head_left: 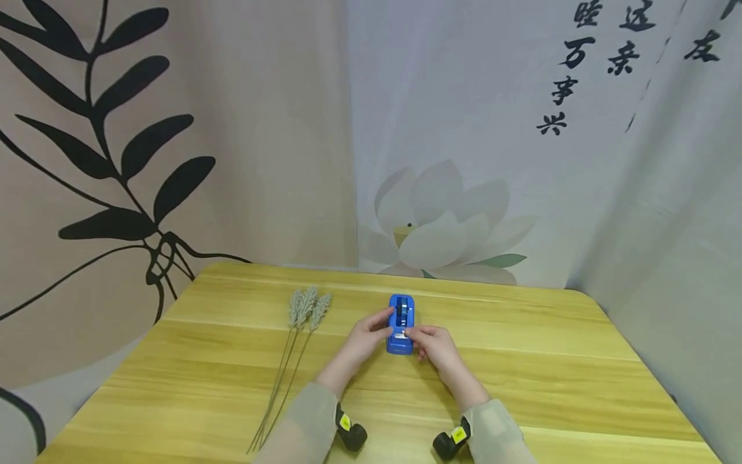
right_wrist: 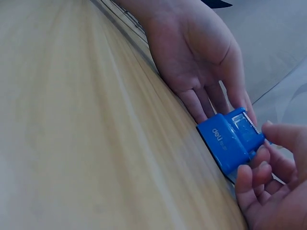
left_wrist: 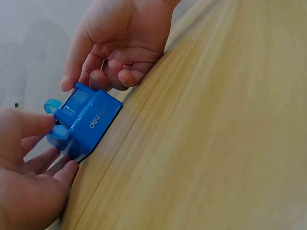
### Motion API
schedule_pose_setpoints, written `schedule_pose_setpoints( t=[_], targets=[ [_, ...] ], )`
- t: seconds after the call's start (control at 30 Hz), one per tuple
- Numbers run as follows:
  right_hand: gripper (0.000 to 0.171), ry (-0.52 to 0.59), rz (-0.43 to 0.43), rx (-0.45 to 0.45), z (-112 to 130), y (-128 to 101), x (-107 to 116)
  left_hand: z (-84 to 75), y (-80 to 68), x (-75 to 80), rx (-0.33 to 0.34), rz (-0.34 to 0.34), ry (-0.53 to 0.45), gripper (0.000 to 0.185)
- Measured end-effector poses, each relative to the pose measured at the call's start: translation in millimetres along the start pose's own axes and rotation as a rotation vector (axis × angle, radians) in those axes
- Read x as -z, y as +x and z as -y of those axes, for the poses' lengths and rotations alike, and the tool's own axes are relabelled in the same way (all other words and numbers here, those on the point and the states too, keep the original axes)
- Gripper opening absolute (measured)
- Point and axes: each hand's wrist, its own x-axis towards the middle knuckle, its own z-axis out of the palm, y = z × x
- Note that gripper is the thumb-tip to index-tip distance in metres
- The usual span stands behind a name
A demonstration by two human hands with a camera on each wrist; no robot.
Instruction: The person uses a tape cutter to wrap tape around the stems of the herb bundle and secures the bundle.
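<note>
A blue tape dispenser (head_left: pixel 400 347) marked "deli" stands upright on the wooden table between both hands. My left hand (head_left: pixel 364 336) grips its left side; in the left wrist view the thumb lies high by the light-blue roll core (left_wrist: pixel 52 104) and the fingers reach down to the base. Against the other side is my right hand (head_left: pixel 436 348). In the right wrist view, its thumb tip meets the corner of the serrated cutter (right_wrist: pixel 250 120), with the other fingers curled beside the dispenser's wall. I cannot tell whether a tape end is between the right thumb and forefinger.
Several dried grey-green stems with fluffy heads (head_left: pixel 307 310) lie left of the dispenser, near the left forearm. The wooden table (head_left: pixel 556 361) has rounded far corners. Behind it hangs a printed curtain (head_left: pixel 278 129) with leaves, a lotus and writing. Each wrist carries a black camera (head_left: pixel 352 435).
</note>
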Motion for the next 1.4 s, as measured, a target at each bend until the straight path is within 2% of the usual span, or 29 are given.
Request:
schedule_pose_setpoints(
  t=[0.4,0.5,0.77,1.13,1.4],
  targets=[
    [0.030,0.014,-0.039,-0.040,3.0,-1.5,-4.1,3.2,1.0,-0.1,0.012,0.000,0.036,0.050],
    [0.030,0.013,-0.051,-0.049,2.4,-1.3,-5.7,4.8,1.9,-0.8,0.030,-0.010,0.045,0.052],
    [0.031,-0.001,-0.072,-0.071,2.0,-0.2,-9.0,3.4,0.6,-2.4,0.028,-0.031,0.059,0.053],
    [0.028,0.044,-0.086,-0.116,5.9,3.6,-9.3,3.5,2.3,-3.1,0.044,-0.038,0.073,0.052],
    [0.033,0.077,-0.072,-0.122,5.2,4.9,-8.4,3.4,3.2,-3.0,0.050,-0.029,0.071,0.053]
  ],
)
